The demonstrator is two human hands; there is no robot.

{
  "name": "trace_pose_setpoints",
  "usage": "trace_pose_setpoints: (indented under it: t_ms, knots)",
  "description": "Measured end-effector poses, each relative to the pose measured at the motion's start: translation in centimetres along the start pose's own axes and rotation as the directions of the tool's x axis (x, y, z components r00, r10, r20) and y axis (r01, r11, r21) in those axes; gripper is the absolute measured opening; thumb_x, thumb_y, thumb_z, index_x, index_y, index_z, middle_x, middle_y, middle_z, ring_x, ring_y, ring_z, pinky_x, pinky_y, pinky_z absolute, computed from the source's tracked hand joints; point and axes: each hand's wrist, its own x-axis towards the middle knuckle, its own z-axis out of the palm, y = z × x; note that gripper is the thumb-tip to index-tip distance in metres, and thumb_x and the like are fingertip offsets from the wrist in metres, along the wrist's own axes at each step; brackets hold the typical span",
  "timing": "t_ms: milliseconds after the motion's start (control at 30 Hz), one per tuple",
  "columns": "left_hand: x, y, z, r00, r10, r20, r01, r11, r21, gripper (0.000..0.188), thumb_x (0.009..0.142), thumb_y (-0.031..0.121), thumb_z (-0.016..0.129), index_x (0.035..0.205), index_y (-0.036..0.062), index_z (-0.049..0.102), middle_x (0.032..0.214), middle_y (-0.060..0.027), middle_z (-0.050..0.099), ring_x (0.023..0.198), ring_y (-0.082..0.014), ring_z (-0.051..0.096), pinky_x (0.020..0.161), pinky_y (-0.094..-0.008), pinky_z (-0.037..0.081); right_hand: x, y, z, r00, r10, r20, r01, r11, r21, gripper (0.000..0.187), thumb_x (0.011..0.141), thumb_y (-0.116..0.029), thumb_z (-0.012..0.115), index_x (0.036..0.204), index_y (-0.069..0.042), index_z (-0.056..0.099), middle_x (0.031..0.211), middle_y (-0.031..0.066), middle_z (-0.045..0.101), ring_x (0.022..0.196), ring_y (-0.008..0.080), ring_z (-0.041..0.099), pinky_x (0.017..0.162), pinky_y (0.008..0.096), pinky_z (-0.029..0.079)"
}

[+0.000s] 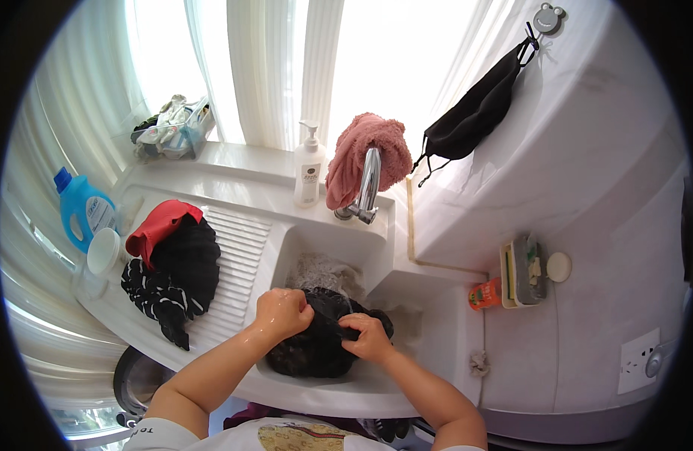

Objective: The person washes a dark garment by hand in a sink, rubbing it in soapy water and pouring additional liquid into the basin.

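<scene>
Saw small print on white oval label (101,213) of blue bottle (76,201), at left end of counter (240,234). Saw more fine lettering below dark round mark on front of white pump bottle (309,180), upright behind sink (324,242). Also found printed wrapper on orange-red bottle (484,294), right of sink, plus dark lettering on left shirt sleeve (143,431).

Had black cloth (320,352) down in sink, toward front edge, under both hands. Looked wet, crumpled into a thick heap, dark all over with slight sheen. Showed foamy water (327,272) just behind it.

Had left hand (284,314) curled in a fist on upper left of cloth, with a bunched fold in its grip. Had right hand (366,336) pinching cloth between thumb and bent fingers, nearly closed. Could not tell depth of hold on either side.

Noted red cloth (164,224) lying over black-and-white garment (190,263) on ribbed part of counter, pink towel (354,161) bundled around tap (369,184), black mask (470,113) hanging at upper right.
</scene>
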Motion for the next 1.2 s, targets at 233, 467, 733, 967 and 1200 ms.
trace_pose_setpoints:
  t_ms: [233, 467, 733, 967, 1200]
  knots:
    - [1.9, -2.6, 10.2, 0.962, 0.015, 0.274, -0.028, 0.999, 0.044, 0.063, 0.087, 0.067, 0.03, 0.141, 0.0332, 0.032, 0.151, -0.0108, 0.017, 0.137, -0.0406, 0.016, 0.101, -0.0681, 0.018, -0.5, 0.8, -0.1, 0.988, 0.091, 0.127, -0.021, 0.881, -0.472, 0.086, 0.059, -0.052, 0.077, 0.131, -0.017, 0.044, 0.146, 0.0234, 0.016, 0.132, 0.0426, 0.021, 0.099, 0.0595, 0.028]
    - [5.7, -4.5, 16.6, 0.997, 0.063, -0.049, -0.059, 0.996, 0.072, 0.038, 0.089, 0.046, 0.046, 0.107, 0.0147, 0.058, 0.118, -0.0164, 0.048, 0.108, -0.0396, 0.047, 0.079, -0.0534, 0.046, -1.5, 10.4, 7.7, 0.949, 0.306, 0.075, -0.217, 0.809, -0.547, 0.071, 0.063, -0.056, 0.067, 0.112, -0.006, 0.056, 0.129, 0.0253, 0.039, 0.123, 0.04, 0.034, 0.093, 0.0628, 0.031]
    - [15.4, -9.0, 22.7, 0.999, 0.05, -0.004, -0.05, 0.994, 0.097, 0.032, 0.086, 0.033, 0.053, 0.105, 0.0085, 0.06, 0.11, -0.0194, 0.058, 0.096, -0.0371, 0.058, 0.08, -0.0494, 0.047, 4.5, 14.0, 7.6, 0.874, 0.481, 0.065, -0.391, 0.778, -0.492, 0.054, 0.07, -0.05, 0.062, 0.091, -0.001, 0.064, 0.1, 0.0196, 0.062, 0.097, 0.0372, 0.057, 0.085, 0.0478, 0.043]
    - [19.6, -6.7, 14.9, 0.974, -0.157, 0.162, 0.143, 0.985, 0.095, 0.043, 0.086, 0.039, 0.053, 0.104, 0.0009, 0.063, 0.11, -0.0216, 0.061, 0.102, -0.0405, 0.057, 0.086, -0.0475, 0.045, 10.2, 10.7, 3.6, 0.566, 0.816, 0.117, -0.716, 0.557, -0.42, 0.085, 0.08, -0.066, 0.046, 0.132, 0.0, 0.044, 0.126, 0.0239, 0.052, 0.116, 0.0379, 0.05, 0.098, 0.0429, 0.039]
    - [6.4, -0.1, 5.5, 0.993, 0.047, -0.113, -0.067, 0.98, -0.186, 0.037, 0.083, 0.039, 0.059, 0.078, 0.0034, 0.064, 0.077, -0.0185, 0.065, 0.077, -0.0374, 0.062, 0.067, -0.044, 0.048, 5.1, 6.9, -1.7, 0.791, 0.365, 0.492, -0.565, 0.743, 0.357, 0.099, 0.065, -0.066, 0.068, 0.139, -0.008, 0.036, 0.147, 0.0242, 0.021, 0.136, 0.0371, 0.023, 0.11, 0.0394, 0.022]
